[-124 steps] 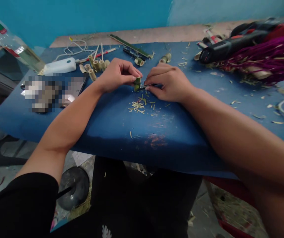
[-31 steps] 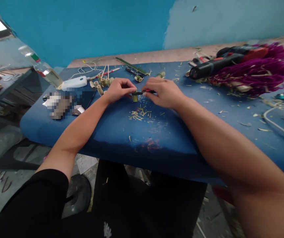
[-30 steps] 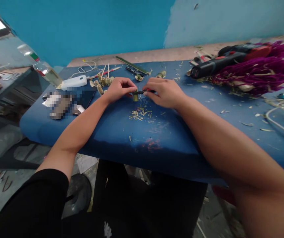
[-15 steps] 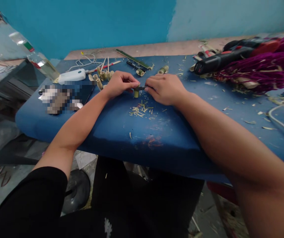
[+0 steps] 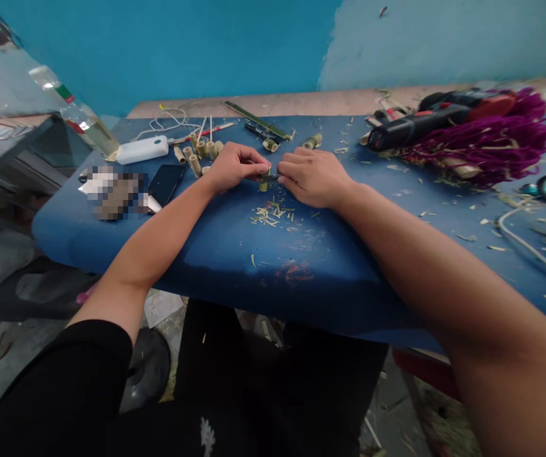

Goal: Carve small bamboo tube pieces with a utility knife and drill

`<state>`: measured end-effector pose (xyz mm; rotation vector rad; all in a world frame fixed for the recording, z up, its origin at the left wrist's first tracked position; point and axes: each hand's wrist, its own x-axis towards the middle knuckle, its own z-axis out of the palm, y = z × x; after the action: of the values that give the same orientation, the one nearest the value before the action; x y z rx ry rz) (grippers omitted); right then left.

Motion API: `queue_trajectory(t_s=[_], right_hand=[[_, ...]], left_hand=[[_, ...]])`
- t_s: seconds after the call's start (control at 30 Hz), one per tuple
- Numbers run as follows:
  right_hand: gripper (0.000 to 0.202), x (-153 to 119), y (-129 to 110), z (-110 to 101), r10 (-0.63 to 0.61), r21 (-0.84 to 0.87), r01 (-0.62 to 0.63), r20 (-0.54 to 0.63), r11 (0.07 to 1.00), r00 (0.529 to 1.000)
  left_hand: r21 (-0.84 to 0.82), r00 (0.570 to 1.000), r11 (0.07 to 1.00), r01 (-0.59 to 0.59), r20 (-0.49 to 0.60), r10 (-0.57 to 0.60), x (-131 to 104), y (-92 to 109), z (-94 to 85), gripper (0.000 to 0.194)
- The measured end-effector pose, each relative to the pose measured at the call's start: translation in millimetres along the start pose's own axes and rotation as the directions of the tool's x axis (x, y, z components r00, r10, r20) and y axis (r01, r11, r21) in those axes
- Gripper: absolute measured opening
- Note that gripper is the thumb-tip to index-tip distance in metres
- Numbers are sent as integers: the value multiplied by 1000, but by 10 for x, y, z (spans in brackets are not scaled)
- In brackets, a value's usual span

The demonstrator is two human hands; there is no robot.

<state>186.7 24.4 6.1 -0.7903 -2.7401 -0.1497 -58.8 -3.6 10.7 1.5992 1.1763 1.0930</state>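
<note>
My left hand (image 5: 233, 167) pinches a short green bamboo piece (image 5: 263, 187) near its top, holding it upright over the blue tabletop. My right hand (image 5: 315, 176) is closed around a knife, its handle hidden inside the fist. The short dark blade (image 5: 272, 178) points left and lies against the bamboo; how deep it sits I cannot make out. Thin bamboo shavings (image 5: 273, 212) are scattered just in front of both hands. Left of my left hand stand several cut bamboo tubes (image 5: 194, 165), a few with thin sticks in them.
A black phone (image 5: 166, 184) and a white power bank (image 5: 142, 150) with a cable lie at left, near a leaning bottle (image 5: 87, 127). Behind my hands is a flat bamboo strip (image 5: 256, 119). A black-and-red power tool (image 5: 416, 127) rests against purple strands (image 5: 492, 152) at right.
The view has shifted slightly, so the table sits a little lower in it. Both hands keep their grips on the bamboo piece and the knife, in nearly the same place.
</note>
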Motion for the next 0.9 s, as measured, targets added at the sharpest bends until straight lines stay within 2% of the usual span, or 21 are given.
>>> queue_trajectory(t_s=[0.4,0.57,0.67,0.77,0.83,0.9], right_hand=[[39,18,3,3,-73,-7,73,68,997,995],[39,-12,-5,-1,-87,17,87,21,996,996],[43,-47,11,-37,-43,37,45,-53,998,998],[43,-77,48,-94,80,103,-67,-127,992,989],[42,-92,75,-130,161,144,-140,-150,980,975],[39,-104,93,-154,185,161,-162,-145,974,972]], left_hand=[[-56,1000,998,-13,-20,12,11,-34,14,16],[-62,1000,998,3,-23,-5,21,-35,9,19],[-67,999,998,13,-48,-16,19,-8,2,15],[-130,996,991,29,-77,-39,23,36,-39,11],[-150,996,987,59,-59,-69,23,64,-76,14],[-142,995,986,93,-18,-96,16,84,-101,16]])
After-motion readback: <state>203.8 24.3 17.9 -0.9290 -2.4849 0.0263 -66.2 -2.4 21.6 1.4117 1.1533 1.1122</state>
